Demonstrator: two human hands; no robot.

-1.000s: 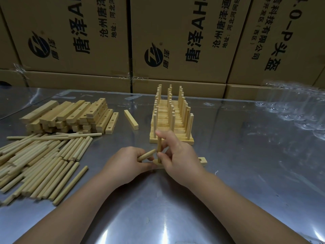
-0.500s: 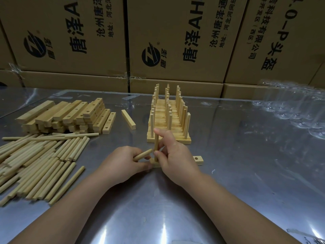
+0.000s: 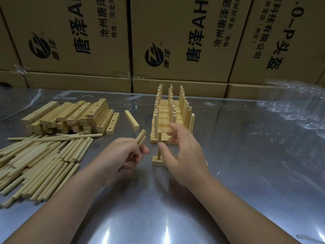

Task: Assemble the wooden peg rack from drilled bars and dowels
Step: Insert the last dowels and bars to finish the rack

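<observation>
The left hand (image 3: 123, 155) grips two dowels (image 3: 141, 138), their ends pointing up and away. The right hand (image 3: 184, 155) is open with fingers spread, its thumb just beside a peg (image 3: 159, 143). The peg stands upright in one end of a bar (image 3: 157, 162) lying mid-counter (image 3: 246, 155); the hand hides the rest of that bar. Behind it stand pegged racks (image 3: 173, 118). A bar pile (image 3: 70, 115) and loose dowels (image 3: 38, 164) lie toward the left edge, with a single bar (image 3: 131, 120) between pile and racks. Boxes (image 3: 175, 41) line the far edge.
</observation>
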